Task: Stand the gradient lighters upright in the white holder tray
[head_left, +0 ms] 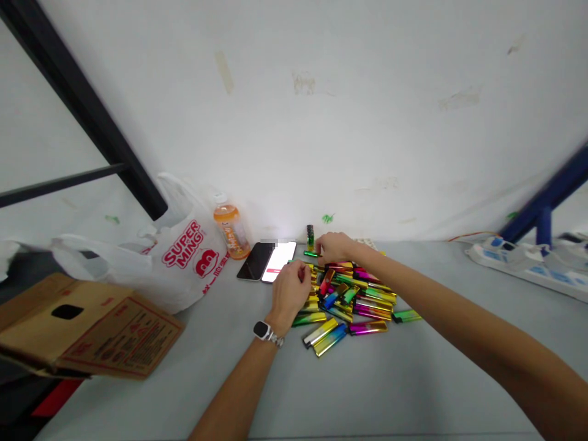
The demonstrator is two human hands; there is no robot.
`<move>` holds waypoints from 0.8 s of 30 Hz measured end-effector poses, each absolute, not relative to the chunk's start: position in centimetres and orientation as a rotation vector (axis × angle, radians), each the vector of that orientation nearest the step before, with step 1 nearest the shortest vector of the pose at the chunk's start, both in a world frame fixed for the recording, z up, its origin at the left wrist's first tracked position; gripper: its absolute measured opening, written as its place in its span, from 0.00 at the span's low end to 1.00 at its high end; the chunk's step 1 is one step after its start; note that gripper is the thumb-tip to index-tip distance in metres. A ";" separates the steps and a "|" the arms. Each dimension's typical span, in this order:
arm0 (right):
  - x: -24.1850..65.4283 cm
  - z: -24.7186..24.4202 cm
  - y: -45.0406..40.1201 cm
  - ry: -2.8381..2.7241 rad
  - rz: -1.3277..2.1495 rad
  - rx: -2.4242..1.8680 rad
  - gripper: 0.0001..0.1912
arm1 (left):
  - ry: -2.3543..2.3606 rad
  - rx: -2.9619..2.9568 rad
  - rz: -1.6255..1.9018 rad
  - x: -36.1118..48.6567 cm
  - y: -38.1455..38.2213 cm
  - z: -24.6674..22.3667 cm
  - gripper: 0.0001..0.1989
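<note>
A loose pile of shiny, many-coloured lighters [349,294] lies on the grey table. My right hand [335,247] reaches over the back of the pile, fingers pinched on the end of a green lighter [312,253] held level. Just behind that lighter, a few lighters stand upright together [310,236] near the wall. My left hand [291,291], with a watch [262,331] on the wrist, is curled closed at the pile's left edge. What its fingers hold, if anything, is hidden.
Two phones [253,262] lie left of the pile, one with a lit screen [281,257]. Farther left are an orange drink bottle [231,228], a white plastic bag [184,269] and an open cardboard box [119,331]. A power strip [519,263] lies at right; a wall [321,135] closes the back.
</note>
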State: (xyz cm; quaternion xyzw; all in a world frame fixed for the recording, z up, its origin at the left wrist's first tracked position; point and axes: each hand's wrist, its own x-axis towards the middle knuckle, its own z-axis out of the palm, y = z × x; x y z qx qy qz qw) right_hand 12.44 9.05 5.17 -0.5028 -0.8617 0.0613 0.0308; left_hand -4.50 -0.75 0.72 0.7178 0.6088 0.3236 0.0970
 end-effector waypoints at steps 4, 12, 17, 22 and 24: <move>14.1 5.7 7.7 -2.410 0.382 -1.388 0.13 | 1.689 1.940 1.260 -4.1 -0.7 1.0 0.10; 15.8 3.5 1.0 -1.976 0.967 -1.093 0.08 | 1.255 1.613 1.429 -0.8 -1.3 0.7 0.20; 16.0 1.2 -1.5 -1.841 1.031 -1.041 0.07 | 1.151 1.720 1.378 0.3 -1.8 0.1 0.16; 16.4 0.3 -2.2 -1.694 0.980 -1.079 0.15 | 1.072 1.560 1.429 0.3 -2.0 0.1 0.13; 16.6 0.2 -2.4 -1.642 0.938 -1.074 0.16 | 1.007 1.493 1.443 0.4 -2.2 0.2 0.14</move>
